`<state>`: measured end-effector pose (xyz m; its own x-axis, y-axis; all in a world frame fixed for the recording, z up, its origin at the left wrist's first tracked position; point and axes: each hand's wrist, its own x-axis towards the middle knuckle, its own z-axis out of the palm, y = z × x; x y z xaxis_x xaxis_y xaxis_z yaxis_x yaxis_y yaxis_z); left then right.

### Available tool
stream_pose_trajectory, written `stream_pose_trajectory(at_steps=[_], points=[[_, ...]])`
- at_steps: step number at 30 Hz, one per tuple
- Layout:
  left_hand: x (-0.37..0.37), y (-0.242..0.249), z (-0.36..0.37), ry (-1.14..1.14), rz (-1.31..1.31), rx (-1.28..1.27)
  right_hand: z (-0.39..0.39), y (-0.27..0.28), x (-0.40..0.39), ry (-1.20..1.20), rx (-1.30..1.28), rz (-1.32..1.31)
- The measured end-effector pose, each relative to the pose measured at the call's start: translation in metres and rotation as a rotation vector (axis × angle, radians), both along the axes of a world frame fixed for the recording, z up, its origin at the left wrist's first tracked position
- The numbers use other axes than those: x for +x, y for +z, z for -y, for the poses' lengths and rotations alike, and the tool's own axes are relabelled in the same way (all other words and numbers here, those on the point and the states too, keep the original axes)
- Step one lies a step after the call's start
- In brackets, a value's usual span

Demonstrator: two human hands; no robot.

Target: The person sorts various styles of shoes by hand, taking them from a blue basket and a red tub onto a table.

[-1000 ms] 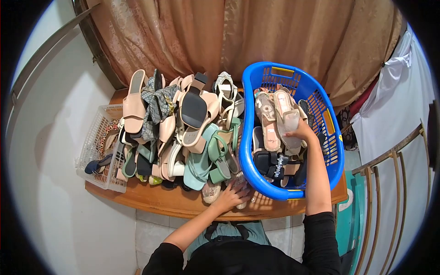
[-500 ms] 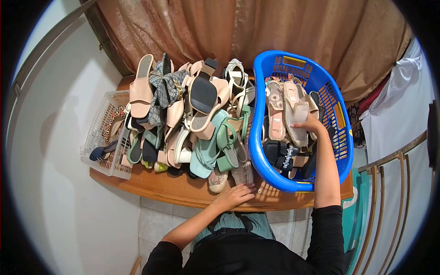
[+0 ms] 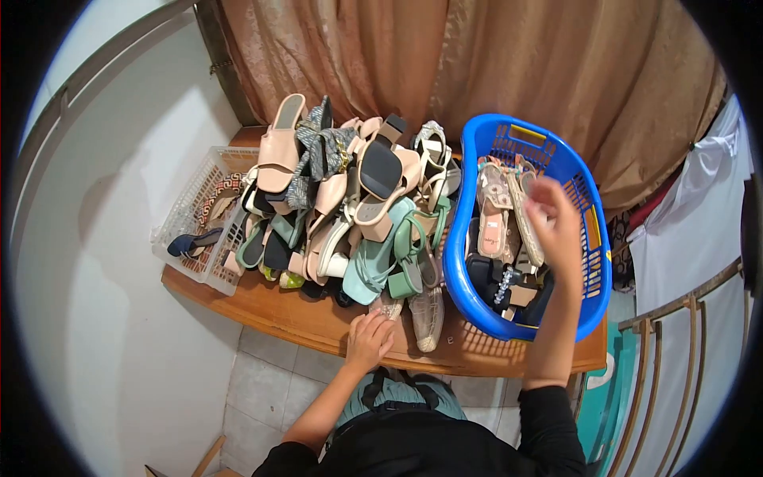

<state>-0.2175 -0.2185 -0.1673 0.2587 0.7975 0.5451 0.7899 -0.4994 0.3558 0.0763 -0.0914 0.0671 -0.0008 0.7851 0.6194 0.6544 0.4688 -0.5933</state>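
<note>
My left hand [image 3: 370, 340] is at the table's front edge, its fingers bent over the toe of a beige espadrille [image 3: 388, 305] and hiding part of it. Beside it a sheer mesh flat [image 3: 427, 318] lies with its toe toward me. My right hand [image 3: 556, 226], slightly blurred, is raised over the blue basket [image 3: 457, 254] with thumb and fingers apart and nothing visible in them. Close by, a woven-soled shoe [image 3: 528, 222] stands on edge beside a flowered sandal [image 3: 493, 211]. A black sandal with a beaded strap [image 3: 504, 286] sits lower in the basket.
A large heap of sandals, including a mint-green pair [image 3: 381, 254] and a pink slide [image 3: 278, 163], covers the middle of the wooden table [image 3: 318, 322]. A white plastic crate [image 3: 191, 211] with a navy shoe stands left. Brown curtains [image 3: 493, 56] hang behind; a wooden rack [image 3: 656, 381] is right.
My right hand has let go of the beige shoe in the basket and lifted away. My left hand has moved left from the mesh flat to the espadrille. The mesh flat now lies nearer the edge.
</note>
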Motion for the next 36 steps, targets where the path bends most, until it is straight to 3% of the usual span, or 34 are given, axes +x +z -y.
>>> stream_pose_trajectory(at_steps=[2,4,5,7,8,10,13,15,17,20,28,30,34,36], points=[[0.002,0.006,-0.001,0.017,-0.022,0.016,0.060,0.008,-0.047,0.172,-0.092,-0.056],[0.006,0.013,-0.001,0.028,-0.045,0.025,0.101,-0.010,-0.069,0.465,-0.535,-0.112],[0.008,0.018,-0.001,0.039,-0.060,0.019,0.116,-0.021,-0.080,0.559,-0.634,-0.030],[0.012,0.024,-0.001,0.041,-0.078,0.017,0.132,-0.074,-0.089,0.474,-0.896,0.280],[0.015,0.027,-0.002,0.043,-0.108,0.005,0.145,-0.108,-0.089,0.296,-0.940,0.436],[0.020,0.031,-0.003,0.039,-0.139,-0.009,0.160,-0.149,-0.093,0.003,-1.044,0.498],[0.027,0.034,-0.004,0.041,-0.199,-0.046,0.154,-0.180,-0.088,0.017,-1.069,0.285],[0.034,0.039,-0.003,0.028,-0.197,-0.066,0.142,-0.230,-0.092,-0.004,-0.978,0.194],[0.038,0.039,-0.003,0.011,-0.206,-0.091,0.141,-0.223,-0.104,-0.066,-0.941,0.036],[0.039,0.036,-0.005,-0.027,-0.249,-0.098,0.140,-0.257,-0.110,-0.165,-0.864,0.057],[0.027,0.033,-0.029,-0.055,-0.372,-0.049,0.168,-0.252,-0.080,-0.167,-0.744,0.121],[0.024,0.025,-0.036,-0.099,-0.395,0.007,0.186,-0.245,-0.065,-0.090,-0.906,0.075],[0.017,0.015,-0.041,-0.137,-0.370,0.036,0.220,-0.227,-0.040,-0.158,-0.761,-0.075],[0.015,0.012,-0.039,-0.152,-0.369,0.031,0.235,-0.232,-0.018,-0.160,-0.817,-0.169]])
